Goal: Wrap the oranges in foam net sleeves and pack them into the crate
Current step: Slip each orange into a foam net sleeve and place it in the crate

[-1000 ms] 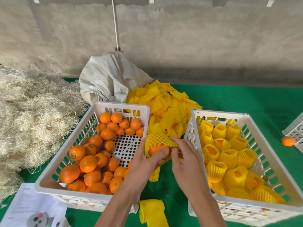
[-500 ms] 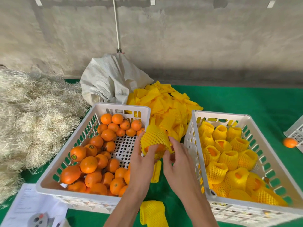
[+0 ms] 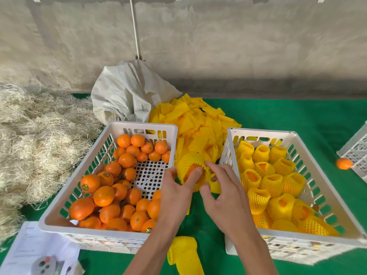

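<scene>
Between the two crates my left hand [image 3: 175, 192] grips an orange in a yellow foam net sleeve [image 3: 189, 165], thumb across the bare orange face. My right hand [image 3: 225, 192] pinches the sleeve's loose lower edge beside it. The left white crate [image 3: 59, 205] holds several bare oranges [image 3: 103, 195]. The right white crate [image 3: 294, 135] holds several sleeved oranges [image 3: 272, 183]. A heap of flat yellow sleeves [image 3: 196, 120] lies behind the gap.
A spare sleeve [image 3: 184, 253] lies on the green cloth near the front edge. A white sack [image 3: 127, 92] stands behind the left crate, straw [image 3: 35, 139] is piled at left, papers [image 3: 29, 253] lie at bottom left. A loose orange [image 3: 343, 163] sits by a third crate [image 3: 355, 147] at right.
The sleeve has been drawn further round the orange. My right hand has shifted to the sleeve's lower right edge, and both hands sit slightly lower.
</scene>
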`<state>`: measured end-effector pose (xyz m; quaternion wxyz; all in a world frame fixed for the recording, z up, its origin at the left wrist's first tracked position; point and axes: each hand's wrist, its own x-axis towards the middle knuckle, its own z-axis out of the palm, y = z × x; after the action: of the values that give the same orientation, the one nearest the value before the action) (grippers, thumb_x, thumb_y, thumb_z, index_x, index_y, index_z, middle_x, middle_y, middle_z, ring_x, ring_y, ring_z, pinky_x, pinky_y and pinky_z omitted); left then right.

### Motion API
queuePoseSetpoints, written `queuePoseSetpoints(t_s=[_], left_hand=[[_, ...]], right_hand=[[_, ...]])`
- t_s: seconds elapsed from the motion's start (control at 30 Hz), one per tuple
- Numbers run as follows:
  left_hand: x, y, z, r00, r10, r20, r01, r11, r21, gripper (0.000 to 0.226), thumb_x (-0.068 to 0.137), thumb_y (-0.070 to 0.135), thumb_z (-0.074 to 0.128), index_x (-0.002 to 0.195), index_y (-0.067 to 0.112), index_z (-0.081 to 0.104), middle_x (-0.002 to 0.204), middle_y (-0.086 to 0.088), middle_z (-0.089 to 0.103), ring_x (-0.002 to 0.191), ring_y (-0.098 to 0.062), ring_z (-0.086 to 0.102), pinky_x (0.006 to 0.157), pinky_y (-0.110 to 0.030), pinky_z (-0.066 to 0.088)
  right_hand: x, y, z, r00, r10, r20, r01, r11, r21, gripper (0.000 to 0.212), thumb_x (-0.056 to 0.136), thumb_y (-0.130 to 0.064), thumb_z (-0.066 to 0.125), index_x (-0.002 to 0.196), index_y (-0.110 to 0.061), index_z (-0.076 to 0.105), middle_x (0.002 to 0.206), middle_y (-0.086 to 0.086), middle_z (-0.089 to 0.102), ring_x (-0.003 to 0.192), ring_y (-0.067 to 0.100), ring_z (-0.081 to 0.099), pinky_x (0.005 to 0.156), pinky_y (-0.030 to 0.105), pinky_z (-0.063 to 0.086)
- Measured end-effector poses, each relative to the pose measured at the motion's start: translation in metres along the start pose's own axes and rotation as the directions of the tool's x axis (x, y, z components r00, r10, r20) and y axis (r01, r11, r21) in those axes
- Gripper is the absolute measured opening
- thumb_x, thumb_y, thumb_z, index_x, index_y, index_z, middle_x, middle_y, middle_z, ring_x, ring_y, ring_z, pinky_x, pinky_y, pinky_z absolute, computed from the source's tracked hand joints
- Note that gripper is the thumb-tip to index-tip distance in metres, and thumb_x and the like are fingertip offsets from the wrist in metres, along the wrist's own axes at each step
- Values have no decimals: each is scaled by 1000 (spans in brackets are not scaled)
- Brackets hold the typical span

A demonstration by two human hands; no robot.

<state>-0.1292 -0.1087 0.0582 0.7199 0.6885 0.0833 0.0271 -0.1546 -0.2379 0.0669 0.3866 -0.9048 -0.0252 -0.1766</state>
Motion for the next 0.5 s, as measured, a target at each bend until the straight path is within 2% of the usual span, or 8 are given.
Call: queuePoseSetpoints(t_s=[0.07, 0.17, 0.23, 0.3, 0.33, 0.4, 0.43, 0.5], left_hand=[[-1, 2, 13, 994, -106, 8, 106, 994, 16, 50, 82, 45, 84, 116, 21, 56, 103, 2, 72, 80, 0, 72, 62, -15, 54], [-1, 8, 40, 987, -135, 85, 124, 985, 119, 51, 84, 51, 79, 121, 26, 54, 102, 7, 70, 79, 6, 69, 61, -12, 52], [1, 15, 58, 980, -132, 149, 99, 972, 215, 48, 84, 57, 75, 118, 28, 59, 99, 12, 71, 79, 5, 69, 61, -11, 51], [4, 21, 76, 965, -155, 212, 86, 949, 302, 46, 78, 67, 72, 106, 32, 64, 95, 14, 72, 78, 4, 69, 63, -15, 52], [4, 23, 87, 950, -172, 260, 75, 936, 345, 53, 73, 73, 70, 102, 29, 67, 93, 10, 74, 79, 1, 70, 65, -20, 55], [5, 24, 111, 905, -209, 371, 40, 909, 414, 75, 65, 78, 63, 99, 12, 74, 93, -9, 77, 83, -20, 73, 78, -42, 61], [6, 24, 122, 877, -236, 419, 29, 896, 443, 78, 68, 76, 62, 98, 5, 75, 93, -14, 76, 86, -27, 74, 85, -48, 59], [9, 17, 142, 824, -300, 480, 16, 860, 510, 65, 84, 63, 61, 95, 1, 75, 90, -16, 77, 88, -31, 75, 91, -51, 59]], right_hand=[[-2, 6, -10, 995, -12, 103, 18, 998, -62, 72, 88, -48, 56, 153, -44, 25, 156, -23, 25, 140, 6, 37, 104, 31, 49], [-1, 19, -27, 988, -29, 151, 52, 987, -153, 94, 85, -49, 71, 156, -47, 10, 163, -23, 11, 150, 8, 22, 114, 33, 41], [0, 33, -45, 991, -31, 130, 57, 977, -205, 97, 81, -51, 73, 156, -48, 11, 162, -21, 14, 148, 10, 25, 113, 35, 43], [-2, 49, -64, 998, -13, 63, 27, 971, -236, 95, 77, -56, 73, 155, -46, 19, 159, -16, 24, 144, 14, 34, 106, 35, 46], [-2, 58, -73, 1000, -7, 5, 8, 964, -265, 93, 76, -54, 76, 154, -44, 26, 155, -12, 31, 139, 16, 40, 100, 35, 50], [-2, 75, -85, 995, 6, -104, -43, 935, -352, 87, 72, -46, 84, 147, -34, 40, 143, -5, 43, 127, 22, 51, 87, 37, 57], [0, 84, -90, 991, 50, -125, -95, 919, -383, 85, 71, -46, 85, 144, -31, 44, 139, -3, 46, 122, 24, 55, 82, 38, 58], [2, 104, -100, 973, 209, -97, -230, 899, -374, 83, 72, -54, 82, 142, -31, 45, 135, -1, 48, 117, 27, 58, 81, 41, 55]])
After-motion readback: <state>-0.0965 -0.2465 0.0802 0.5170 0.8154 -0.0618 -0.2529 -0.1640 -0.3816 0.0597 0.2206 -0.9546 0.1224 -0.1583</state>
